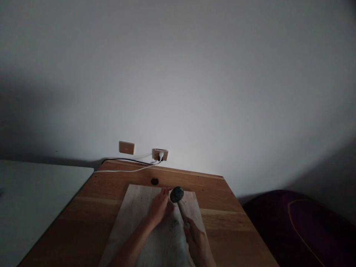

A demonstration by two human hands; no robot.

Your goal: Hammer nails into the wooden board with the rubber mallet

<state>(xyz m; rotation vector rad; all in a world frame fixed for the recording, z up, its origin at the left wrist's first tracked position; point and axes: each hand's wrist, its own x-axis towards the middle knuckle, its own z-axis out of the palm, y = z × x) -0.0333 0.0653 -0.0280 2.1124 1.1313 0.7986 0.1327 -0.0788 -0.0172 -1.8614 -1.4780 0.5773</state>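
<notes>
My right hand (196, 239) is wrapped round the wooden handle of a mallet (177, 194) with a dark, round head. The mallet head is raised just to the right of my left hand (160, 205). My left hand is at the far part of a pale, worn wooden board (133, 218), with its fingers drawn together. What those fingers hold, if anything, is too small and dim to name. A few small pale bits (184, 202) show on the board to the right of the mallet head.
The board lies on a brown wooden table (230, 222) against a grey wall. A dark round spot (154, 181) marks the tabletop beyond the board. White and black cables (133, 170) run from a wall socket (164, 155) along the back. A dark purple rounded thing (278, 218) stands at the right.
</notes>
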